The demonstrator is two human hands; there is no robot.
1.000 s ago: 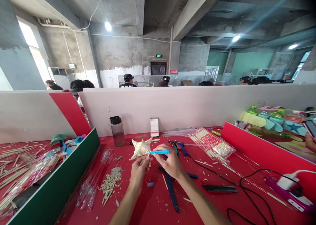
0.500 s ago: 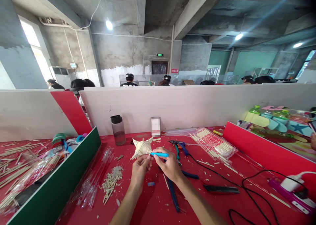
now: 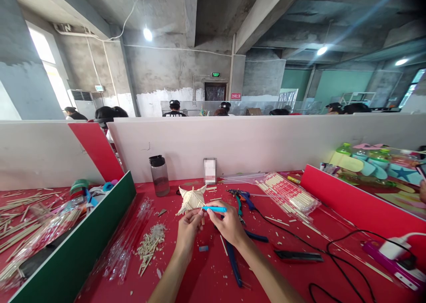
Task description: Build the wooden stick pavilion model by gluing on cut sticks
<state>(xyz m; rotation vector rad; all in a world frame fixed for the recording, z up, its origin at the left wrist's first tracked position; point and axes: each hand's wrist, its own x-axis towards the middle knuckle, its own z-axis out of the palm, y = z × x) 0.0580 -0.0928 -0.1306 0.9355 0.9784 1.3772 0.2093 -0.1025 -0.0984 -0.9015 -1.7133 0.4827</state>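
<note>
My left hand [image 3: 188, 227] is closed on the lower edge of a star-like piece built from pale wooden sticks [image 3: 192, 199], held just above the red table. In my right hand [image 3: 231, 225] is a slim, bright blue pen [image 3: 215, 209]. Its left end meets the piece close to my left fingertips; the exact tip is too small to make out. Below my hands lies a small blue cap-like bit [image 3: 203, 248]. Long blue-handled pliers [image 3: 233, 263] rest partly under my right wrist.
A dark-lidded bottle [image 3: 159, 175] stands at the back. Stick scraps [image 3: 151, 245] lie left, bundled sticks [image 3: 289, 194] right. A glue gun [image 3: 244, 196] trails a black cable. A black cutter knife [image 3: 297, 255] and purple power strip [image 3: 396, 263] are rightward. Green [image 3: 86, 236] and red [image 3: 359, 205] dividers flank the table.
</note>
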